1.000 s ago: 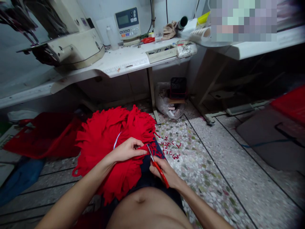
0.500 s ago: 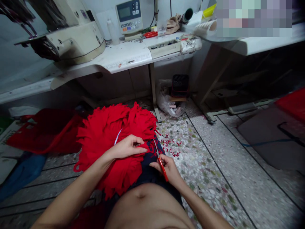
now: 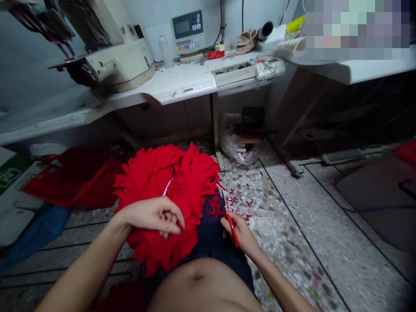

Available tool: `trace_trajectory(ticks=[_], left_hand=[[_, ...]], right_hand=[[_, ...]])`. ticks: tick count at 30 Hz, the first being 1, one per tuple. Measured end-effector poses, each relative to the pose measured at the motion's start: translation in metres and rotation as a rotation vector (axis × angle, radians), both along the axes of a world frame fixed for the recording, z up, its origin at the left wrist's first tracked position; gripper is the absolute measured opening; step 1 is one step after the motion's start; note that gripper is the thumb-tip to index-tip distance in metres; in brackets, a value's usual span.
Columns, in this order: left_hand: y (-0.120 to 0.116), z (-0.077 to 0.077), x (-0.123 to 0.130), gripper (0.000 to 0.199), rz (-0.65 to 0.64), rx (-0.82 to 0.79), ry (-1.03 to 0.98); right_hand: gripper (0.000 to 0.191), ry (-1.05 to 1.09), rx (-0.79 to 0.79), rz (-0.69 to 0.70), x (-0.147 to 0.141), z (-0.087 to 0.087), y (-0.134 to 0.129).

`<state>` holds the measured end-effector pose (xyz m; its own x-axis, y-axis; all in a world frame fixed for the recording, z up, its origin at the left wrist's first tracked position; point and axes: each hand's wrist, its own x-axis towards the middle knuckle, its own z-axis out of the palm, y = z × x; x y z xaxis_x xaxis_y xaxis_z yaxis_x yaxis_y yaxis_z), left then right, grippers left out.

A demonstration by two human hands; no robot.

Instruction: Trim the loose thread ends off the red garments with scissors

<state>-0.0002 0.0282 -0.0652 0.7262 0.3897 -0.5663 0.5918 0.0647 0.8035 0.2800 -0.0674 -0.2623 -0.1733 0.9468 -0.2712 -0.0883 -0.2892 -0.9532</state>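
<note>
Red cloth point(image 3: 191, 186), left hand point(image 3: 159, 218) further back

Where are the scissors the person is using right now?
In the head view, the red-handled scissors are in the right hand, over the dark trousers, just right of the big red fabric bundle.

Fabric bundle point(image 3: 152, 173) left of scissors point(image 3: 232, 230)

Dark navy trousers point(image 3: 208, 236), 6 o'clock. Midriff point(image 3: 204, 290) bare, navel point(image 3: 196, 275) showing. Forearms bare: left forearm point(image 3: 86, 264) 8 o'clock, right forearm point(image 3: 276, 279) 5.
</note>
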Motion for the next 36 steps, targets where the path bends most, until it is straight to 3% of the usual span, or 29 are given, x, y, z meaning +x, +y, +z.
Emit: trace_trajectory(ticks=[3, 5, 7, 10, 13, 17, 21, 23, 27, 32, 36], left_hand=[[0.016, -0.004, 0.005, 0.034, 0.353, 0.275, -0.029], [0.027, -0.012, 0.017, 0.03, 0.465, 0.549, -0.033], [0.034, -0.024, 0.028, 0.025, 0.444, 0.784, 0.013], [0.039, -0.042, 0.033, 0.019, 0.36, 0.92, 0.109], [0.037, -0.048, 0.022, 0.018, 0.349, 0.915, 0.137], [0.026, -0.045, 0.001, 0.02, 0.306, 0.888, 0.125], [0.012, -0.043, -0.009, 0.004, 0.203, 0.926, 0.19], [0.008, -0.041, -0.009, 0.006, 0.205, 0.945, 0.181], [0.006, -0.038, -0.009, 0.004, 0.34, 0.927, 0.044], [0.01, -0.039, -0.007, 0.007, 0.305, 0.72, 0.011], [0.018, -0.039, -0.002, 0.02, 0.355, 0.536, -0.141]], right_hand=[[0.052, -0.022, 0.005, 0.014, -0.002, 0.007, 0.005], [0.054, -0.023, -0.001, 0.037, -0.005, 0.011, 0.007], [0.055, -0.007, -0.009, 0.052, -0.008, 0.011, 0.007], [0.056, 0.018, -0.002, 0.047, -0.011, 0.008, 0.003], [0.055, 0.003, -0.01, 0.049, -0.009, 0.002, -0.004], [0.054, -0.037, -0.033, 0.054, -0.005, 0.002, -0.007], [0.051, -0.026, -0.008, 0.03, -0.008, 0.01, 0.003], [0.05, -0.012, 0.024, 0.021, -0.013, 0.018, 0.011], [0.047, 0.014, 0.09, -0.012, -0.028, 0.044, 0.028], [0.044, 0.077, 0.169, 0.005, -0.052, 0.077, 0.053], [0.043, 0.123, 0.195, 0.055, -0.069, 0.084, 0.075]])
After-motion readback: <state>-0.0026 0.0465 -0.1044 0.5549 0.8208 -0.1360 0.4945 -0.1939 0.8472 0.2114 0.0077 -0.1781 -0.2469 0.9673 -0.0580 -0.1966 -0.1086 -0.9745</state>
